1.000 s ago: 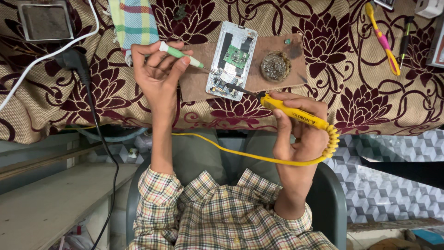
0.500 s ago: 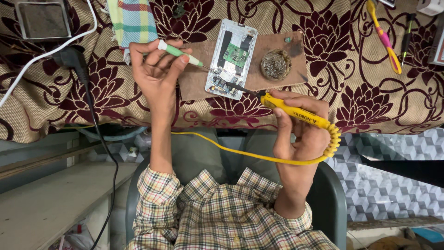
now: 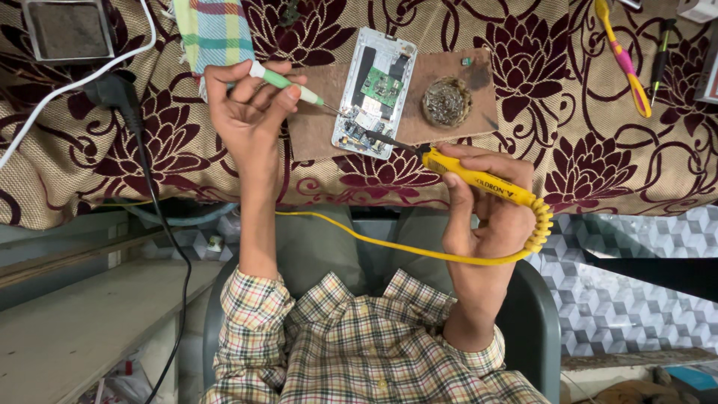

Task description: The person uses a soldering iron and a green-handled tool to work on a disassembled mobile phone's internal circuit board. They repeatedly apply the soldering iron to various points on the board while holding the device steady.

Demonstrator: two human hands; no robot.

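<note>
I see the left hand (image 3: 243, 112) pinching a green-handled probe (image 3: 288, 84), fingers closed on it. The right hand (image 3: 486, 217) grips a yellow soldering iron (image 3: 479, 179); both tips meet the opened white phone (image 3: 374, 93), just beyond the fingers.

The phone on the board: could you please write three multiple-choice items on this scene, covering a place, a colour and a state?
1. Where does the soldering iron tip rest?
A) on the phone
B) in mid-air
C) on the floor

2. What colour is the handle of the tool in the left hand?
A) red
B) green
C) black

3. What state is the phone in?
A) closed
B) open, circuit board bare
C) wrapped up

Answers:
1 A: the tip meets the phone's end nearest the person.
2 B: a pale green handle shows between the fingers.
3 B: a green circuit board shows inside the shell.
</note>
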